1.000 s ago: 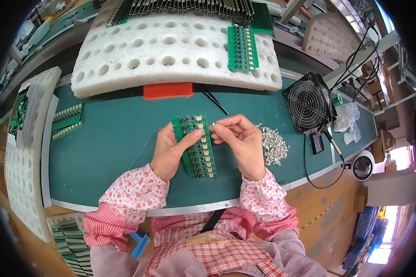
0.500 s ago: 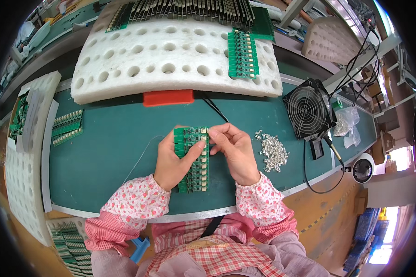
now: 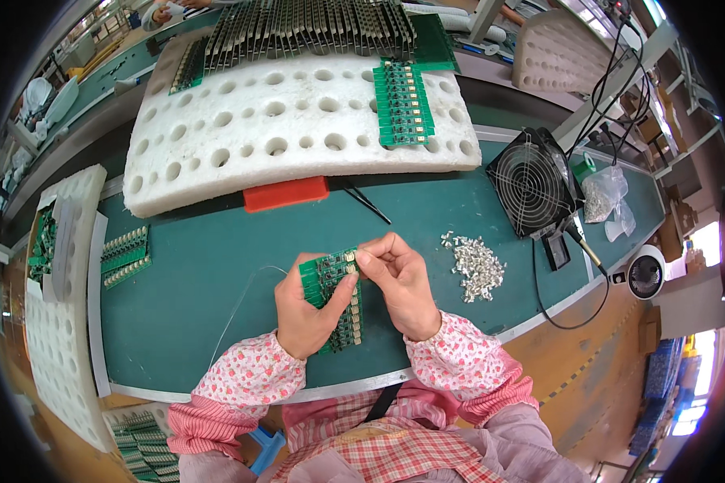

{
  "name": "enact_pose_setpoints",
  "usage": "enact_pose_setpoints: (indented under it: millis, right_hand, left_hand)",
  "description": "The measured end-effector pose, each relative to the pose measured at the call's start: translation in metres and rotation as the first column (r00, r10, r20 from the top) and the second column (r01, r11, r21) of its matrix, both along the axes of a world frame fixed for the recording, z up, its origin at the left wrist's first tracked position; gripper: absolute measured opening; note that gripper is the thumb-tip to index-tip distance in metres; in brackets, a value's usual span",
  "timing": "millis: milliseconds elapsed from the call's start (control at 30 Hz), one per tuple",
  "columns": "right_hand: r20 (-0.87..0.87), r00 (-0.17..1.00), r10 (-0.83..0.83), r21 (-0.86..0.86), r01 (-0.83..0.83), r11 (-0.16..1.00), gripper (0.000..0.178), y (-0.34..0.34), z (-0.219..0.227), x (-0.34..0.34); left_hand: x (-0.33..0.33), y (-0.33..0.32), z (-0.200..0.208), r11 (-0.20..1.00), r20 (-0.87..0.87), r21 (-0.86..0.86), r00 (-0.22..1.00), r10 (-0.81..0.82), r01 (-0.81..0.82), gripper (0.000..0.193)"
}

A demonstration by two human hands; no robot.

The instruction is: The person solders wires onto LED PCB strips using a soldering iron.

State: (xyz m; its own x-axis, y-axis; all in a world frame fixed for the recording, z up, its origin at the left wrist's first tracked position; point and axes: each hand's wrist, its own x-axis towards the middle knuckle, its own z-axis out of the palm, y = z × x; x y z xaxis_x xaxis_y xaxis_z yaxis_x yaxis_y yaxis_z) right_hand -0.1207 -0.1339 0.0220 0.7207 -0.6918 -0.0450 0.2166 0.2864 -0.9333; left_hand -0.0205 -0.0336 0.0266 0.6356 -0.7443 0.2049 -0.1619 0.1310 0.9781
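My left hand (image 3: 306, 310) grips a green circuit board panel (image 3: 330, 278) by its left side, with the thumb lying across its face. A row of pale, small components runs down the panel's right edge. At the top right corner, the thumb and forefinger of my right hand (image 3: 401, 282) are pinched together against the edge. Whether a small part sits between those fingertips is hidden. To the right of my right hand lies a pile of small, whitish metallic parts (image 3: 477, 270) on the green table mat (image 3: 193, 314).
Beyond my hands a white foam block (image 3: 242, 149) holds many upright boards and one flat board (image 3: 403, 103). Tweezers (image 3: 368, 204) lie by a red tray (image 3: 286, 195). A black fan (image 3: 532, 185) and soldering iron (image 3: 584, 245) stand right; more boards (image 3: 126, 256) lie left.
The view has shifted and turned slightly. The panel tilts more in my left hand, and my right hand's fingers remain at its top right corner, now more closely pinched.
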Motion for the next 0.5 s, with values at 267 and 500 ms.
enact_pose_setpoints:
  millis: [267, 500]
  right_hand:
    - [-0.039, 0.999, -0.011, -0.123, 0.006, 0.992, 0.018, -0.002, 0.01, -0.007]
    - [-0.022, 0.997, -0.073, -0.308, 0.062, 0.949, 0.015, 0.011, 0.022, -0.022]
  left_hand:
    - [0.01, -0.005, 0.02, 0.997, 0.059, 0.034, 0.996, -0.071, 0.069, 0.023]
    - [0.012, 0.001, 0.037, 0.958, -0.165, 0.104, 0.954, -0.249, 0.268, 0.024]
